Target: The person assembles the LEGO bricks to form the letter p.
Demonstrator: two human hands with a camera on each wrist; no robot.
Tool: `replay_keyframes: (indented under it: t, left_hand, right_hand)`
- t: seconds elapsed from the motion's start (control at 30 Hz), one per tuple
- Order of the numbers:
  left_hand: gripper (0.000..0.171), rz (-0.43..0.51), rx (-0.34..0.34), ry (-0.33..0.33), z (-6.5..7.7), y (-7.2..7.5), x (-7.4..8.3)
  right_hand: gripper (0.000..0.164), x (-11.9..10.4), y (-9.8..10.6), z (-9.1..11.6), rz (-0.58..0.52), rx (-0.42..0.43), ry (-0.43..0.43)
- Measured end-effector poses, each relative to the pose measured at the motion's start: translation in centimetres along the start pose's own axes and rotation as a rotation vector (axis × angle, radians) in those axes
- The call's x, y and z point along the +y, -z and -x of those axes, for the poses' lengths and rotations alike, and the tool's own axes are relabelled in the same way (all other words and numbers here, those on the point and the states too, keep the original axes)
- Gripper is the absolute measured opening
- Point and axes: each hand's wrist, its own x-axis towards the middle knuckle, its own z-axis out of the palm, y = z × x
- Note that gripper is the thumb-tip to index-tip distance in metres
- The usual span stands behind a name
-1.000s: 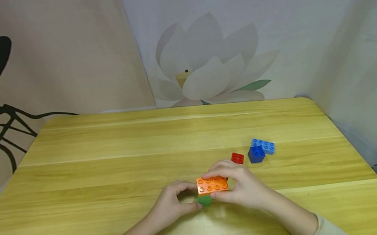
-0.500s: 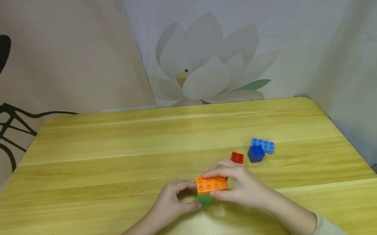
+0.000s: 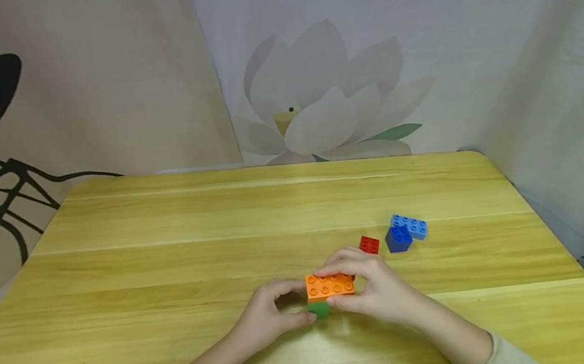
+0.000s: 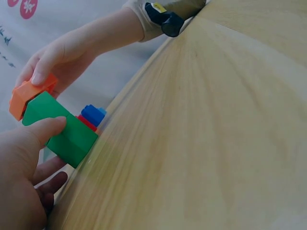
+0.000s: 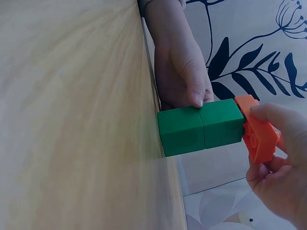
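Note:
Two green blocks (image 5: 221, 123) are stacked upright on the table, with a visible seam between them. Their lower front shows in the head view beneath an orange eight-stud brick (image 3: 331, 289), which hides the rest. My left hand (image 3: 267, 313) grips the green stack from the left; its thumb lies across the face in the left wrist view. With thumb and fingers, my right hand (image 3: 374, 286) pinches the orange brick at the top of the stack. The brick sits slightly tilted in the right wrist view, with a narrow dark gap beside the upper green block. It overhangs to the right.
Just beyond my right hand lies a small red brick (image 3: 369, 244), partly covered by the fingers. A dark blue block (image 3: 399, 240) stands to its right, in front of a light blue brick (image 3: 418, 228). Printed curtains (image 3: 142, 91) hang behind the wooden table (image 3: 190, 222).

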Motion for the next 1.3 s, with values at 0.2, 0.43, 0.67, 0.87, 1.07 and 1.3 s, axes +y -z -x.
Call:
replay_keyframes:
  t: [0.2,0.43,0.67,0.87,1.07,1.3]
  left_hand:
    - [0.044,0.002,0.007,-0.002,-0.03,-0.07,-0.02]
    - [0.042,-0.002,0.004,-0.011,-0.16,-0.07,0.08]
    - [0.042,-0.004,-0.003,0.007,-0.26,-0.04,0.13]
    - [0.041,-0.002,-0.001,0.011,-0.26,0.01,0.14]
    - [0.042,-0.012,0.006,0.012,-0.21,0.05,0.05]
    - [0.041,-0.013,0.005,-0.001,-0.17,0.06,0.08]
  right_hand:
    - [0.035,0.04,0.12,0.04,-0.009,-0.008,0.007]
    - [0.035,0.12,0.21,0.06,-0.014,-0.013,0.053]
    - [0.035,0.26,0.20,0.12,-0.001,-0.006,0.054]
    - [0.035,0.45,0.16,0.13,0.008,-0.006,0.060]
    - [0.036,0.41,0.21,0.15,0.022,-0.006,0.078]
    - [0.034,0.09,0.25,-0.20,0.088,-0.007,0.171]
